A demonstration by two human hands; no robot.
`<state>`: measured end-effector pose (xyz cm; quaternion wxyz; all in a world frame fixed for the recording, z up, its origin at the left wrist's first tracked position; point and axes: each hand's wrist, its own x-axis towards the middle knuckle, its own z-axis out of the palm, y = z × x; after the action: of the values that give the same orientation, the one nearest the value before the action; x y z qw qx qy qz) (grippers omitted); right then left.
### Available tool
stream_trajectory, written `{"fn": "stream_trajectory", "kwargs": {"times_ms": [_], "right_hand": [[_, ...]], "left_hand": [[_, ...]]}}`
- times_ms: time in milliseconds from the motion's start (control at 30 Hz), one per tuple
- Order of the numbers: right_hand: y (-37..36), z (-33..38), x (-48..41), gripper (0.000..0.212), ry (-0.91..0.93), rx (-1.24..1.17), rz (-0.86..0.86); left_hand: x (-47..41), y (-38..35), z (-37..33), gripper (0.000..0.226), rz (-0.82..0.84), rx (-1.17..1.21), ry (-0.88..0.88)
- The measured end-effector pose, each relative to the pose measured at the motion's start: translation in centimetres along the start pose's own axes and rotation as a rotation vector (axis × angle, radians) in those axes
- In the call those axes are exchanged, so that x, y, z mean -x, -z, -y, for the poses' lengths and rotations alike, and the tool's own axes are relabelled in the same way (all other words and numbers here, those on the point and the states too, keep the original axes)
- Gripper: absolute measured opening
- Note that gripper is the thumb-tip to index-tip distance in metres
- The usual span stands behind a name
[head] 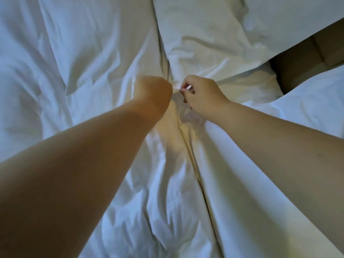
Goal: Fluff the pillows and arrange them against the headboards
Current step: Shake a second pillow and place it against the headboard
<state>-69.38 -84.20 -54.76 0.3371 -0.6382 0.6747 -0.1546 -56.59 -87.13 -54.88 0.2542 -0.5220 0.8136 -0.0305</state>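
A large white pillow (242,192) lies under my right forearm and runs toward the bottom right. Its cover is bunched at the far end, in the middle of the view. My left hand (154,92) is closed in a fist on that bunched fabric from the left. From the right, my right hand (201,94) pinches the same fabric with its fingertips. A second white pillow (204,40) lies just beyond the hands. A third pillow (290,17) sits at the top right against the brown headboard (305,60).
A crumpled white duvet (74,62) covers the whole left side and runs down under my left arm. Another white cushion or pillow (312,101) sits at the right edge below the headboard. A dark gap (279,75) opens between the pillows and the headboard.
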Motion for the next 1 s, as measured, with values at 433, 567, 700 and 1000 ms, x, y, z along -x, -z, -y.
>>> {"fn": "stream_trajectory", "kwargs": {"times_ms": [433,567,700,1000], "right_hand": [[0.1,-1.0,1.9,0.02,-0.195,0.288,0.338],[-0.8,1.2,2.0,0.032,-0.11,0.255,0.174],[-0.9,2.4,4.4,0.018,0.007,0.256,0.173],[2.0,0.5,24.9,0.019,-0.25,0.19,-0.142]], "left_hand": [[1.1,-1.7,-5.0,0.025,0.28,0.484,0.022],[2.4,-0.4,-2.7,0.012,0.223,0.446,0.146],[4.9,0.5,-1.9,0.02,0.167,0.455,0.144],[18.4,1.2,-8.5,0.03,0.144,0.349,-0.342]]}}
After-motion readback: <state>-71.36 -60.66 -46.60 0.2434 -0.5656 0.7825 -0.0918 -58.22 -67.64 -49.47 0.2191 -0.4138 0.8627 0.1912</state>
